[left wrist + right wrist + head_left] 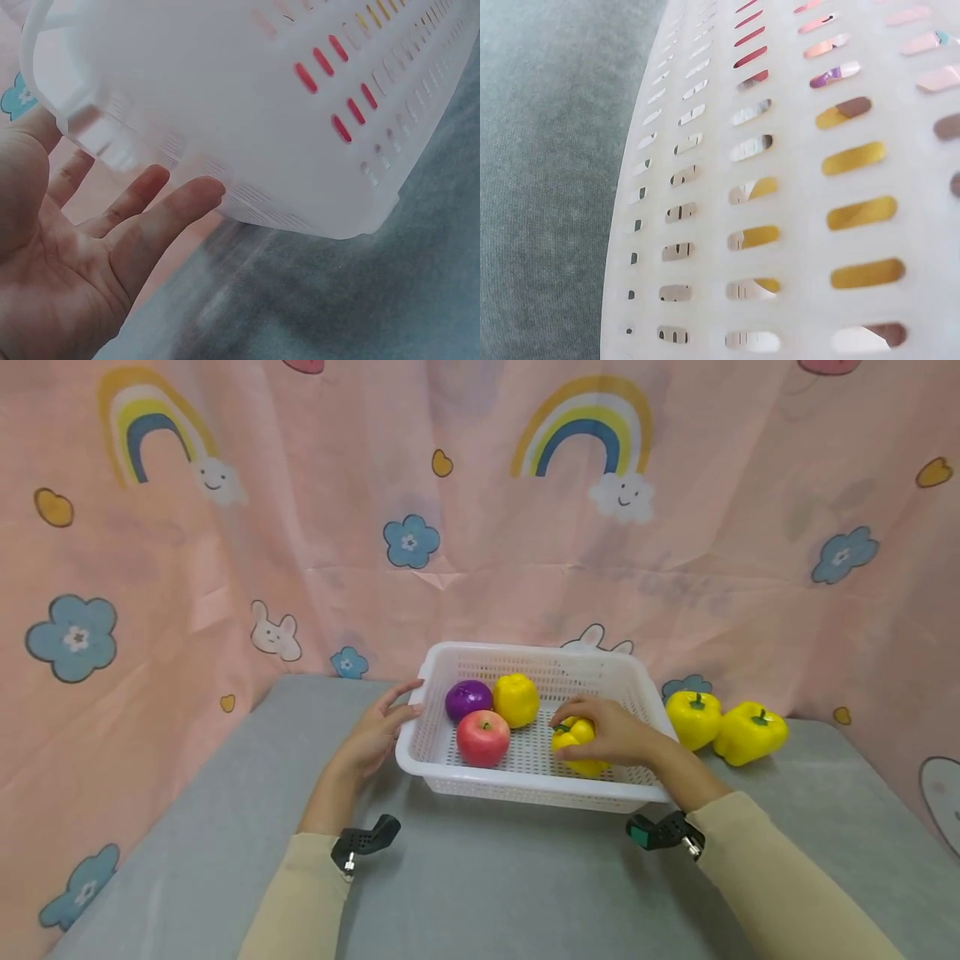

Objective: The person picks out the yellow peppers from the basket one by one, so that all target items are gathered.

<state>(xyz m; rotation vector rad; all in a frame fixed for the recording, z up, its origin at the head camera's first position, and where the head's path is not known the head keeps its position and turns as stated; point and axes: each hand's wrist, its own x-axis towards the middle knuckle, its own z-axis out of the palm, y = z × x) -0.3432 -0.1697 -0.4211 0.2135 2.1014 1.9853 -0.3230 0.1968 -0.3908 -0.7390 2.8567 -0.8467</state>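
Note:
In the head view a white perforated plastic basket (525,790) stands on the grey table. My left hand (377,731) is at its left end, fingertips at the rim; the left wrist view shows the fingers (161,217) spread and fairly straight beside the basket wall (225,97). Inside the right half, my right hand (611,733) grips a yellow bell pepper (576,732) from above, thumb on the near side. A red apple (483,739), a purple onion-like ball (468,701) and another yellow bell pepper (516,700) lie in the left half. The basket wall (795,217) hides my right hand in the right wrist view.
Two more yellow bell peppers, one nearer the basket (693,720) and one farther right (751,733), sit on the table (480,885) beyond the basket's right end. A pink patterned curtain (480,593) hangs behind the table.

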